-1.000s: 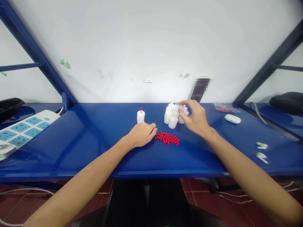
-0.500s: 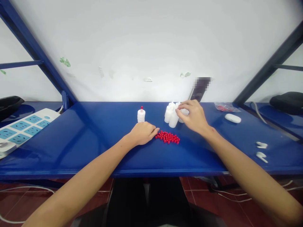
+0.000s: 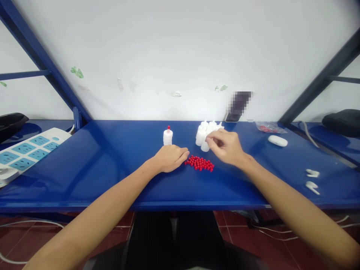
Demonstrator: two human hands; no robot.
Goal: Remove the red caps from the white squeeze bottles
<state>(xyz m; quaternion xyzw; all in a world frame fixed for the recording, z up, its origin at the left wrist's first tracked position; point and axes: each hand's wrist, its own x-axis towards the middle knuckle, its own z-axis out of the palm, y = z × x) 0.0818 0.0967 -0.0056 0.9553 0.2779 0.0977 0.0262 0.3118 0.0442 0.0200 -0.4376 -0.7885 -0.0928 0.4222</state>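
Observation:
My left hand [image 3: 172, 158] rests on the table with its fingers curled closed, at the left end of a loose heap of small red caps [image 3: 199, 163]; the inside of its grip is hidden. Just behind it stands a white squeeze bottle [image 3: 168, 138] topped with a red cap. My right hand [image 3: 225, 145] has thumb and forefinger pinched together in front of a cluster of white bottles [image 3: 201, 135] with pointed nozzles. Its fingertips overlap the front bottle [image 3: 205, 146], and whether they touch it or hold something small cannot be made out.
The blue table [image 3: 112, 165] meets a white wall. A power strip [image 3: 30, 150] lies left. A phone [image 3: 237, 107] leans on the wall. To the right are a bag with red pieces [image 3: 270, 128], a white earbud case [image 3: 278, 141] and two earbuds [image 3: 312, 180].
My right hand has come down and slightly nearer to me, its fingers more curled, uncovering bottles at the back of the cluster. My left hand and the red caps stay put.

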